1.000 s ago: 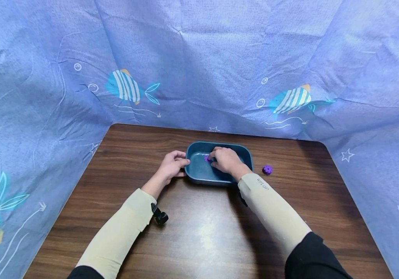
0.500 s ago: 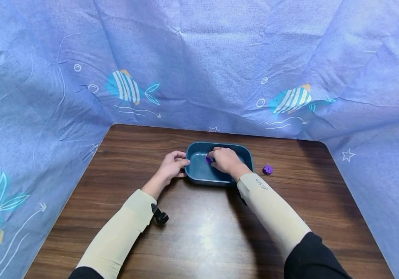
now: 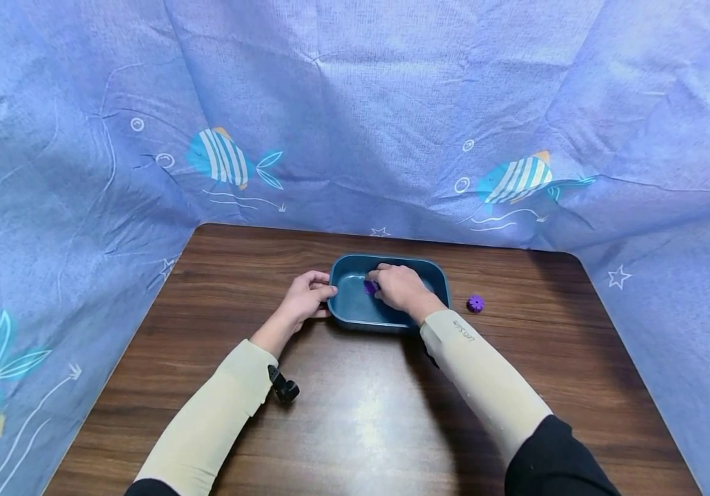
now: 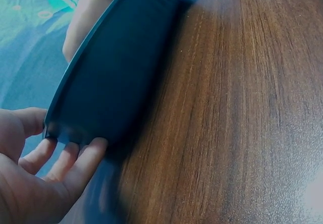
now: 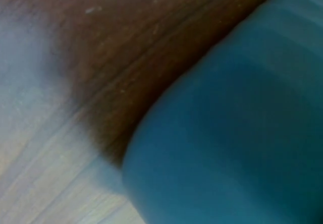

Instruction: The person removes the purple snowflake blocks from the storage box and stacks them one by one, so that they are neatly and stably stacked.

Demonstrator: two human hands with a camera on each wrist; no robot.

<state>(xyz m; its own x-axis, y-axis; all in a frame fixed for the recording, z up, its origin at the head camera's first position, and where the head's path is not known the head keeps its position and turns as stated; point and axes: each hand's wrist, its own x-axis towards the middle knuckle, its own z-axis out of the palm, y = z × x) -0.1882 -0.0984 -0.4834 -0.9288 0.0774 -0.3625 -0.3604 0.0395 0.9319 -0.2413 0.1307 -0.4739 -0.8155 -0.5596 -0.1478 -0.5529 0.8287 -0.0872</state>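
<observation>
A dark teal rectangular box (image 3: 349, 303) with rounded corners stands on the wooden table. My left hand (image 3: 302, 296) holds its left end. In the left wrist view, the thumb of my left hand (image 4: 45, 168) lies at the rim and the fingers press the outer wall. My right hand (image 3: 400, 286) reaches inside the box and pinches a small purple notched piece (image 3: 370, 287), partly hidden by the fingers. To the right of the box lies a purple flower-shaped disc (image 3: 475, 303) on the table. Only the box's outer wall (image 5: 217, 148) and tabletop show in the right wrist view.
The brown wooden table (image 3: 342, 413) carries the box near its far edge. A blue cloth (image 3: 386, 103) printed with fish hangs behind and at both sides. A black wrist strap piece (image 3: 283, 386) sticks out from the left sleeve.
The purple piece in the box has shifted slightly right and nearer with my right fingers. My left hand, the box and the disc on the table look unmoved.
</observation>
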